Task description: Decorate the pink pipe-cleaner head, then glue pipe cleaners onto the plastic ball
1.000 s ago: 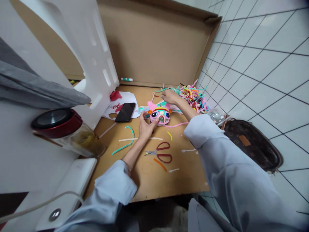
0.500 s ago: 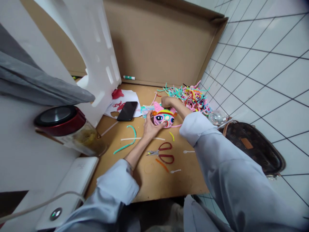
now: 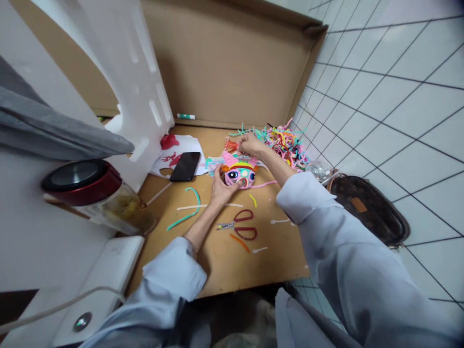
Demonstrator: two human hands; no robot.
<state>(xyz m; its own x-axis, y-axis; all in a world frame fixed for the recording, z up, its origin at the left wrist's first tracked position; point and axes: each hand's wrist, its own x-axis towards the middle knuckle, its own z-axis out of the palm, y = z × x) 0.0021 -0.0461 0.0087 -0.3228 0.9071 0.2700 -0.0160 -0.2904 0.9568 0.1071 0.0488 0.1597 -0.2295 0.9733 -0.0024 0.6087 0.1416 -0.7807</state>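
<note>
The right hand (image 3: pixel 251 145), drawn back from the toy face (image 3: pixel 239 175), now pinches a thin red cord (image 3: pixel 243 156); an orange tassel (image 3: pixel 231 145) has appeared left of its fingertips. The left hand (image 3: pixel 221 188) grips the toy face. Nearer than both hands, table (image 3: pixel 217 275) stretches past scissors (image 3: pixel 244 225) to the front edge.

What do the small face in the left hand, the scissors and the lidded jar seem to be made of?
Face: probably fuzzy pipe cleaners, judging by its soft, matte, coloured bands.
Scissors: likely metal blades, being grey and slightly shiny; the smooth red handles look like plastic.
Jar: clear glass or plastic, hard to say which; its contents show through.
</note>
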